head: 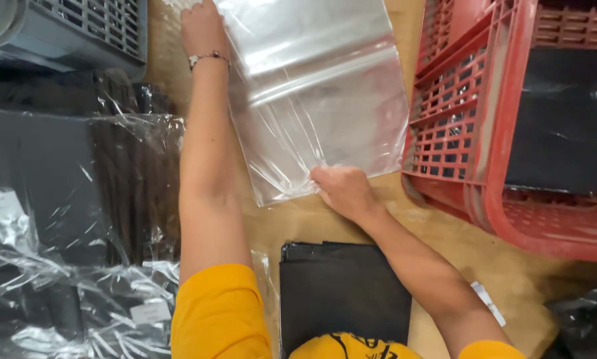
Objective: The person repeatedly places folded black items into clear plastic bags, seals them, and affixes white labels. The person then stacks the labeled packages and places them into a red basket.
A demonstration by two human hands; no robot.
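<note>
Clear bag (318, 93), flat on desk (351, 219).
Your left hand (202, 30) presses its far corner, fingers together; your right hand (341, 189) pinches its near edge, beside the red crate (471, 113).

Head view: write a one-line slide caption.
Left hand and right hand hold a clear plastic bag flat on a brown table, beside a red crate.
</note>
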